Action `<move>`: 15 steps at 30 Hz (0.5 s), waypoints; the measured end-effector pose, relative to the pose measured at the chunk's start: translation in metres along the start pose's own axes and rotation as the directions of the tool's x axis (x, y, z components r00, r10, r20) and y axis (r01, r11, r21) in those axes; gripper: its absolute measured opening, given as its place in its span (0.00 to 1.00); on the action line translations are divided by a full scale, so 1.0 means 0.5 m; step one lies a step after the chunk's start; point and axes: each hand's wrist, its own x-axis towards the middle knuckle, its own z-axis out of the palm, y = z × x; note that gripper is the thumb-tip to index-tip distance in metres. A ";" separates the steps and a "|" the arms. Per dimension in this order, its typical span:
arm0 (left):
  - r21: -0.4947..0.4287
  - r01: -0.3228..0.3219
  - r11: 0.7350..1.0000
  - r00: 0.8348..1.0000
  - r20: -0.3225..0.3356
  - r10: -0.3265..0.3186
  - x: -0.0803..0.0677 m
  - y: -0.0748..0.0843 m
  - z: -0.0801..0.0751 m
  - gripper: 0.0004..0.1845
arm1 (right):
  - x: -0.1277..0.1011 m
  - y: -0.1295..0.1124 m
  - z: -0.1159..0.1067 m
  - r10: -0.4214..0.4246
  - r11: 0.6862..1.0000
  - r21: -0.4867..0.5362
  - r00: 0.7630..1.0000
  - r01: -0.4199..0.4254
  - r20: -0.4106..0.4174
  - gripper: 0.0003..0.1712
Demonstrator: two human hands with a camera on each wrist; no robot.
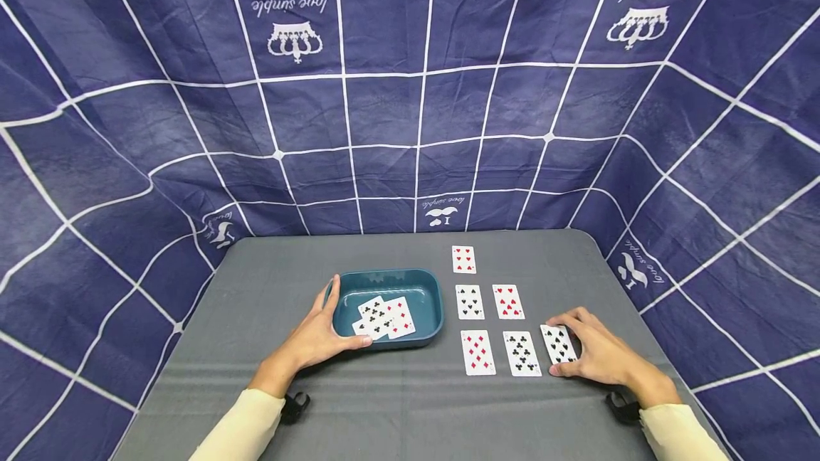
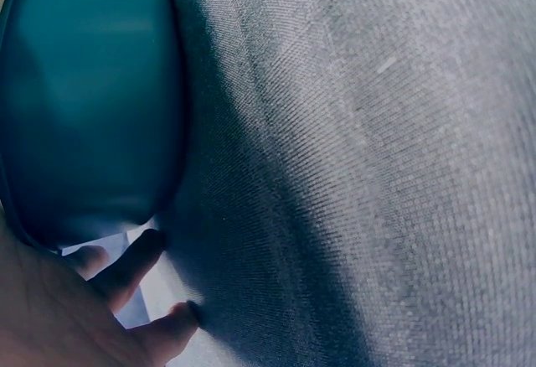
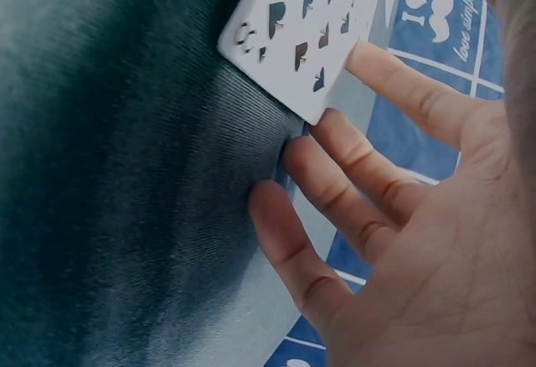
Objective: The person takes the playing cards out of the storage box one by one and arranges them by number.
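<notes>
My left hand (image 1: 315,333) grips the left end of a teal tray (image 1: 430,279), with the thumb along the front rim and the fingers at the back left corner. Inside the tray lie several face-up playing cards, among them a diamond card (image 1: 400,319) and a club card (image 1: 369,307). On the right, my right hand (image 1: 598,348) spans a spade playing card (image 1: 556,343), thumb at its near edge and fingers at its far edge. In the right wrist view the fingertips (image 3: 364,57) meet the edge of that spade card (image 3: 293,40); the thumb is hidden there.
Face-up cards form a triangle on the grey table (image 1: 384,411): a heart card (image 1: 464,260) at the back, a spade card (image 1: 470,302) and a heart card (image 1: 509,301) in the middle row, a diamond card (image 1: 477,353) and a club card (image 1: 522,353) in front. Blue curtains (image 1: 384,112) surround it.
</notes>
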 end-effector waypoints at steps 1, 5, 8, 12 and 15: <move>0.000 0.001 1.000 1.000 -0.001 -0.001 0.000 -0.001 0.001 0.86 | -0.002 0.000 0.001 -0.002 1.000 -0.008 1.000 0.002 0.002 0.49; -0.003 -0.002 1.000 1.000 -0.004 0.002 0.002 -0.004 0.002 0.86 | -0.006 -0.002 0.005 0.000 1.000 -0.015 1.000 0.000 0.006 0.51; -0.007 -0.007 1.000 1.000 -0.002 0.007 0.002 -0.005 0.003 0.86 | -0.009 -0.004 0.006 0.002 1.000 -0.009 1.000 -0.002 0.003 0.51; -0.014 -0.011 1.000 1.000 0.000 0.011 0.002 -0.006 0.003 0.86 | -0.010 -0.005 0.006 0.002 1.000 -0.006 1.000 -0.002 0.005 0.51; -0.016 -0.012 1.000 1.000 -0.003 0.012 0.002 -0.005 0.002 0.86 | -0.010 -0.003 0.006 -0.001 1.000 -0.006 1.000 0.001 0.003 0.51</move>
